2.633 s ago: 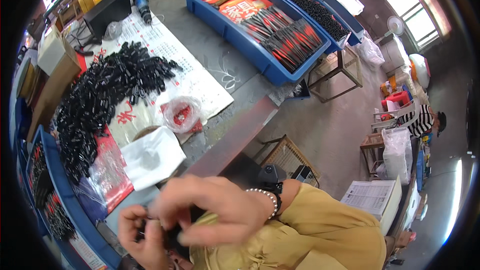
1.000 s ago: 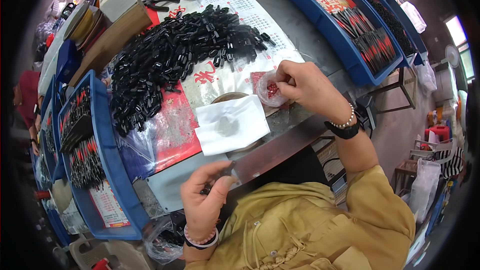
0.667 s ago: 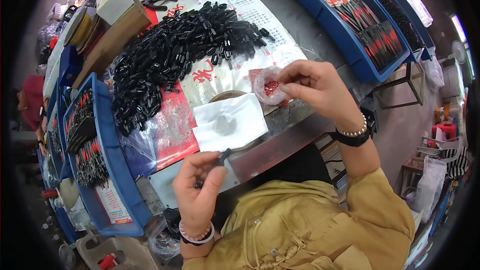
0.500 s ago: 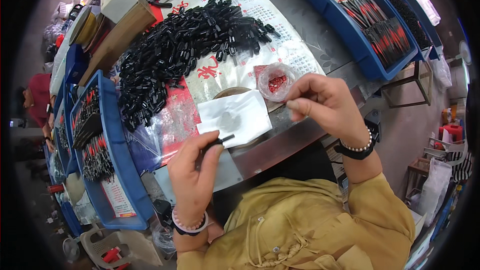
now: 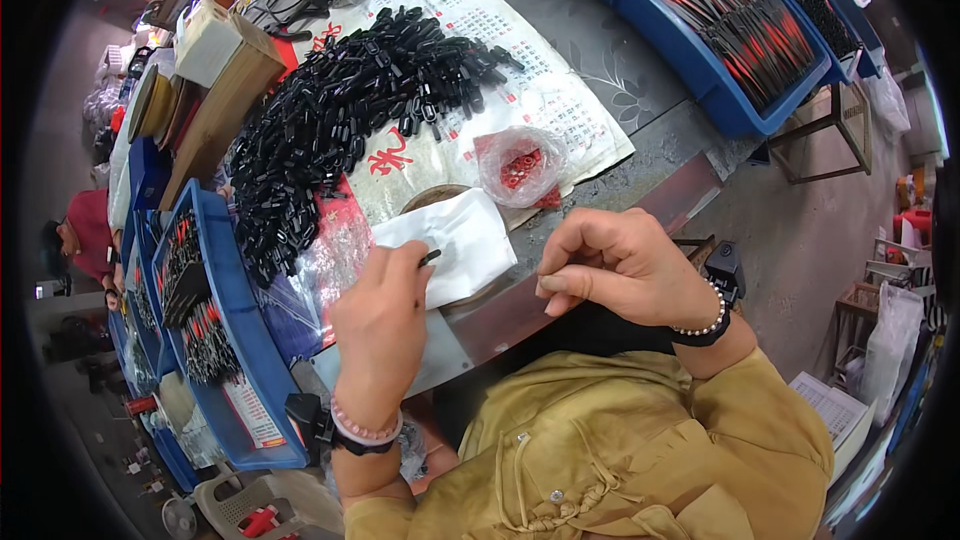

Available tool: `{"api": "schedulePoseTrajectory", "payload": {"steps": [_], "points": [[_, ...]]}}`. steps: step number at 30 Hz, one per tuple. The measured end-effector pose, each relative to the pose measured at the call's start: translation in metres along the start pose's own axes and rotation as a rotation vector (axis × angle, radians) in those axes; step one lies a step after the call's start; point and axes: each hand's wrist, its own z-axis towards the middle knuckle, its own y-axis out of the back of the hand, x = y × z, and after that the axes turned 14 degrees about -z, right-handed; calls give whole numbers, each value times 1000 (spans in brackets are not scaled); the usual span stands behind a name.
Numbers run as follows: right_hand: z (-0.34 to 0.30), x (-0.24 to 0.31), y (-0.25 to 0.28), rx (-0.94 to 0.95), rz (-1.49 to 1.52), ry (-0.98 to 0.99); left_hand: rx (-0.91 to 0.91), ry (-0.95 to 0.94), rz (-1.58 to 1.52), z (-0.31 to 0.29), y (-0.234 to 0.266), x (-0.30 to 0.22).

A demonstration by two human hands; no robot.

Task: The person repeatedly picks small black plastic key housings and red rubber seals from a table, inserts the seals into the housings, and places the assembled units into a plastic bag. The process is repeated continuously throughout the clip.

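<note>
My left hand (image 5: 385, 315) is closed over the near left part of a folded white paper (image 5: 480, 245). A small black plastic piece (image 5: 430, 257) pokes out from its fingertips, the rest hidden by the fingers. Off the paper's right side, my right hand (image 5: 620, 270) is pinched, thumb against forefinger; anything between them is too small to make out. Just beyond it sits a clear plastic bag (image 5: 545, 145), its mouth open, with tiny red rings (image 5: 520, 170) inside. A large heap of glossy black pieces (image 5: 340, 110) covers the table's far left.
Under the paper shows a round wooden block (image 5: 435, 198). Blue trays of black-and-red parts stand at the left (image 5: 225, 310) and far right (image 5: 755, 120). A printed sheet (image 5: 590, 130) lines the tabletop. Another person (image 5: 88, 235) is at the far left.
The right hand has drawn nearer to me, away from the bag, still pinched. My left hand has turned, so less of the black piece shows. The whole view has shifted slightly.
</note>
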Motion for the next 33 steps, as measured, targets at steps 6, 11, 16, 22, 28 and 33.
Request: {"api": "schedulePoseTrajectory", "payload": {"steps": [6,11,16,22,28,33], "points": [[7,-9,-25,-15,191,-16,-168,430,-874,-37,11,-35],[12,-16,-45,-7,306,-58,-224,613,-1332,-57,-9,-50],[14,-16,-59,-3,387,-135,-285,614,-1424,-71,-21,-51],[10,-17,-72,17,429,-133,-375,496,-1421,-85,-26,-48],[2,-23,-86,-85,262,29,-481,435,-1286,-87,-33,-51],[-2,-23,-92,-146,27,239,-536,383,-1083,-93,-39,-50]]}}
